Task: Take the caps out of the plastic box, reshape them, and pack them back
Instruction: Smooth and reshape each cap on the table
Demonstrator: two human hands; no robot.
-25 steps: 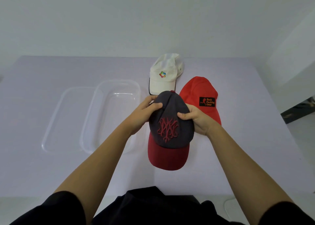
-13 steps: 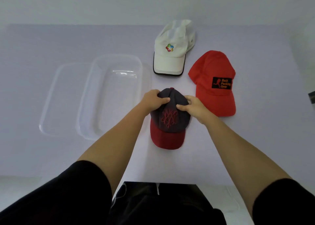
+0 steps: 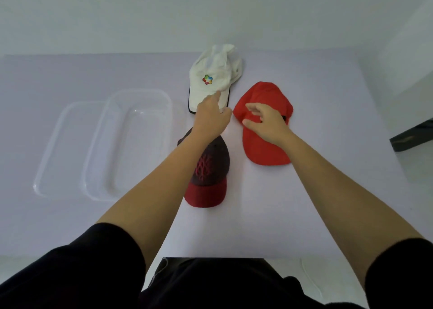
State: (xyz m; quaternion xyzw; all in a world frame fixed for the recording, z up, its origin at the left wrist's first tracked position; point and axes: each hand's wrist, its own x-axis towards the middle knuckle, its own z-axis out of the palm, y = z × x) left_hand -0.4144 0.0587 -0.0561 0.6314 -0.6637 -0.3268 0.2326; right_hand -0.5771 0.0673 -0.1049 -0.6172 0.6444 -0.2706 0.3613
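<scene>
Three caps are out on the pale table, and the clear plastic box sits to the left with nothing inside it, its lid lying flat against its far-left side. Nearest the person is the dark cap, grey crown with a maroon pattern and a maroon brim pointing back toward the body. It rests on the table by itself, neither hand on it, and the left forearm crosses over its upper left edge. Beyond it, the left hand is out over the brim of the white cap, forefinger straight, the hand slack and gripping nothing. Whether that fingertip actually touches the brim I cannot tell. The white cap lies farthest away, coloured logo facing up, dark trim along the brim edge. Just to its right is the red cap, brim toward the person, and the right hand is spread above its crown, fingers apart and gently bent, nothing clasped. Contact with the fabric is not clear here either. Black sleeves frame the bottom of the view.
</scene>
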